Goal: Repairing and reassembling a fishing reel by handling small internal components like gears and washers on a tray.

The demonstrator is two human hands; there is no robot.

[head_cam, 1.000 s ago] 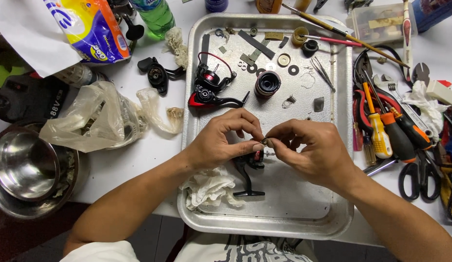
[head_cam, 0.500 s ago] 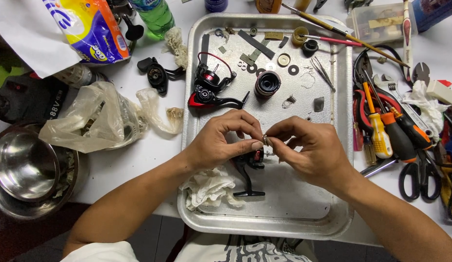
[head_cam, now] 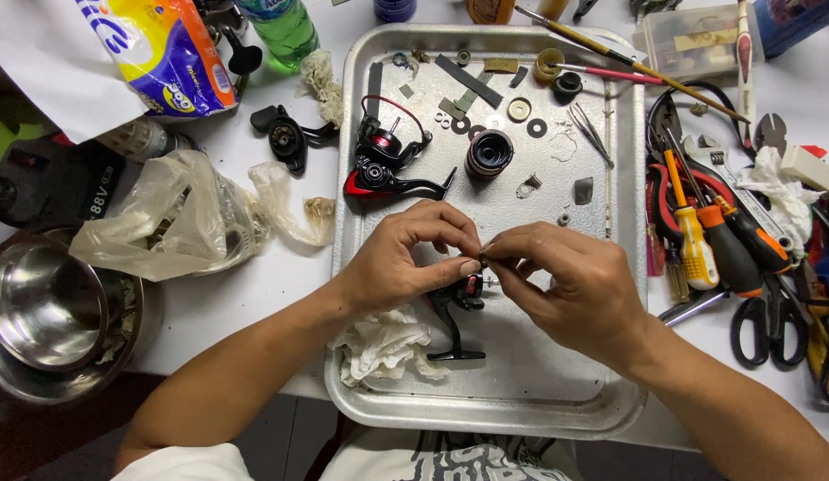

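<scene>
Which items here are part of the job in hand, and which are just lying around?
In hand:
left hand
right hand
black reel body
metal tray

Lying about:
red-and-black reel
spool
white rag
screwdrivers
scissors
steel bowl
plastic bag

Two hands, the left hand and the right hand, meet over one metal tray. Two screwdrivers with orange handles lie at the right beside one pair of scissors. One steel bowl, one plastic bag, one green bottle and one white rag.
</scene>
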